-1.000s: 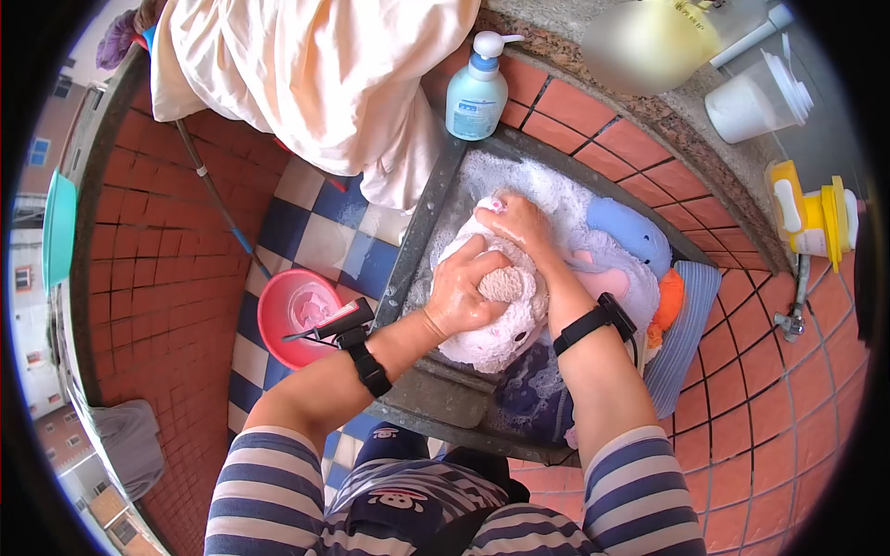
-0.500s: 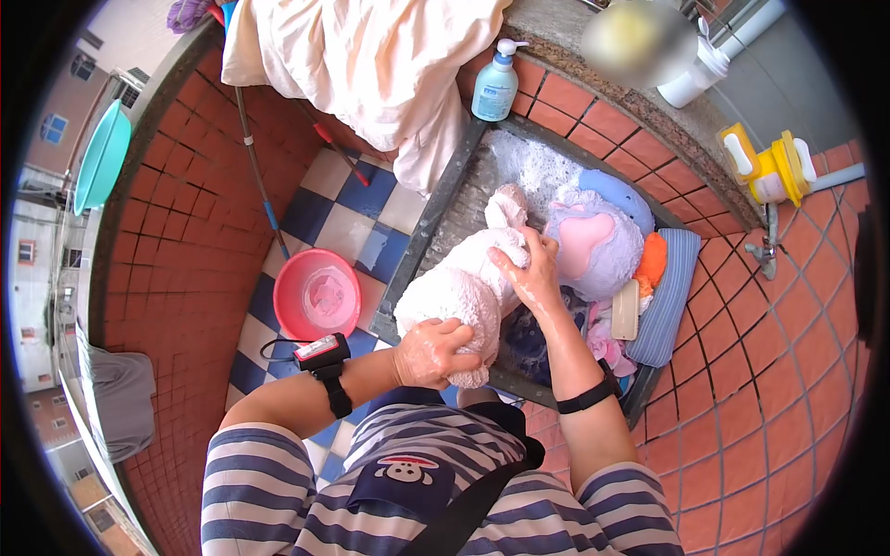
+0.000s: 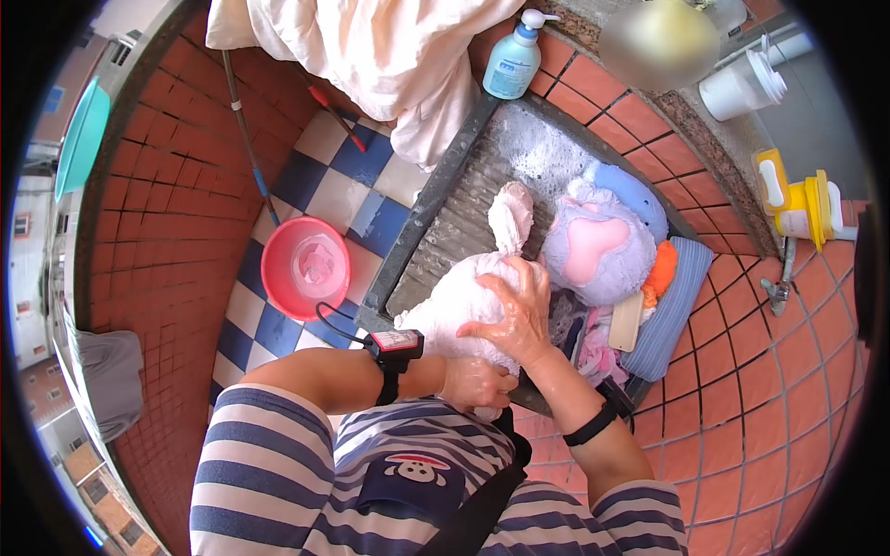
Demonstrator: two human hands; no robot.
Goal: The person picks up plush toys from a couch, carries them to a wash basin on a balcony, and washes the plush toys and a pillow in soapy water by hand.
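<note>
A pale pink fluffy plush toy [image 3: 454,292] with a long ear lies over the near part of a stone washboard sink [image 3: 419,211]. My left hand [image 3: 477,382] is closed round its lower end at the sink's near edge. With fingers bent and thumb apart, my right hand [image 3: 514,317] grips the toy's upper side. To the right of that hand sits a lilac plush toy [image 3: 619,227] with a pink patch. A blue plush toy [image 3: 635,196] rests behind it. Soap suds [image 3: 533,139] cover the sink's far end.
A wooden-coloured brush [image 3: 627,322], an orange item [image 3: 660,269] and a striped blue cloth [image 3: 675,310] lie along the sink's right side. A pump bottle [image 3: 512,67] stands at the far corner. On the floor is a pink basin [image 3: 278,269]. A cream cloth [image 3: 371,56] hangs beyond.
The plush toy has been turned and pulled nearer to me, its ear now pointing away. My left hand has moved right and closer to my body; my right hand has come down over the toy.
</note>
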